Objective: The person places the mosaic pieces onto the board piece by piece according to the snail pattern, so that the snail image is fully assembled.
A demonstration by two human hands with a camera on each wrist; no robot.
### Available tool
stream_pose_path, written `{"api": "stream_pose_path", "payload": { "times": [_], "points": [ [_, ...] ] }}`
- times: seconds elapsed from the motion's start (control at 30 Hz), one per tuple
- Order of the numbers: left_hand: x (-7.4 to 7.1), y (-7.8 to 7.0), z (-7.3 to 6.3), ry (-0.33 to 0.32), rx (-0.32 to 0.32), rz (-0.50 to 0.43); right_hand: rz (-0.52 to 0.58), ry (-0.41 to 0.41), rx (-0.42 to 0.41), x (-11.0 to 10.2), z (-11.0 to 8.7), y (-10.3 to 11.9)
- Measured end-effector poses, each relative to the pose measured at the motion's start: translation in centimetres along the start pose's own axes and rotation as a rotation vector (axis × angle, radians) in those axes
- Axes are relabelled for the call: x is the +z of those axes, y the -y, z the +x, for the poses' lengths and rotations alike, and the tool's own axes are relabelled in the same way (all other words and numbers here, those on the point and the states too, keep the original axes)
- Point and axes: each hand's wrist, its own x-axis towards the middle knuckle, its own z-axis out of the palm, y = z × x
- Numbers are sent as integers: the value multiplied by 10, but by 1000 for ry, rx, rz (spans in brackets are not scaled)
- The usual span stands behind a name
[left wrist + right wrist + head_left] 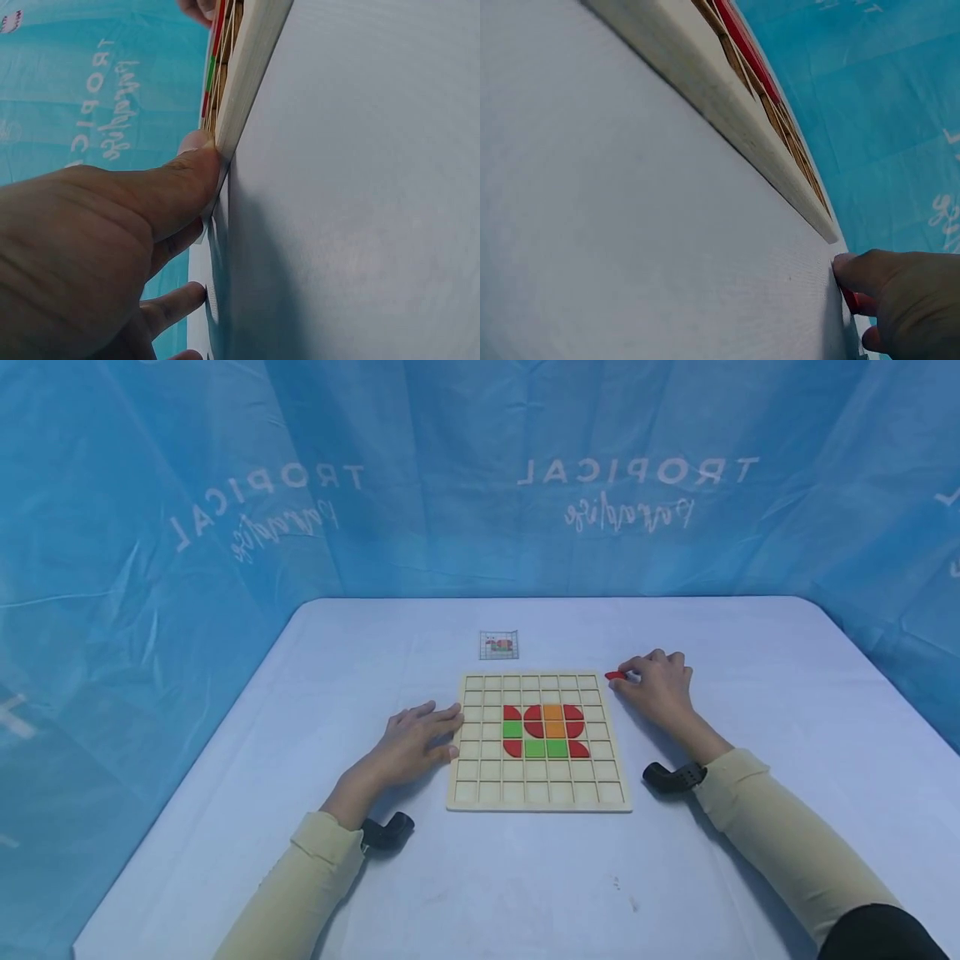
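A pale wooden grid board (465, 793) lies flat on the table, with red rounded pieces (574, 712), green square pieces (535, 749) and orange square pieces (552, 712) set in its middle cells. Along the board's left edge rests my left hand (408, 743), its thumb and forefinger touching the rim; the left wrist view shows the thumb (184, 176) on that edge. Just outside the far right corner, my right hand (660, 689) pinches a small red piece (615, 675) between thumb and fingers. In the right wrist view the fingers mostly cover this piece (850, 300).
Beyond the board lies a small printed picture card (498, 645) with a grid and a coloured figure. A white cloth covers the table (360, 635). Blue sheeting (465, 485) with printed lettering hangs behind and at the sides. Each wrist wears a black device (388, 833).
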Motion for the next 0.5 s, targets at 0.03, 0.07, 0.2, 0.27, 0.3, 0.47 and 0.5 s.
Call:
{"api": "stream_pose_path", "payload": {
  "times": [0.03,0.07,0.2,0.27,0.3,0.47,0.5],
  "points": [
    [0,0,0,1,-2,2,-6,-3,13,0,0,0],
    [0,0,0,3,-5,0,-11,-8,24,-1,1,-1],
    [0,-1,0,5,-13,-5,-7,-18,41,-2,0,-1],
    [0,-1,0,4,-14,-9,1,-26,37,-2,0,-1],
    [0,-1,0,3,-14,-8,7,-30,33,-3,0,-1],
    [0,-1,0,0,-9,-2,48,-55,-4,-6,-3,6],
    [-1,-1,0,1,-9,-1,58,-60,-15,-7,-4,9]
  ]
}}
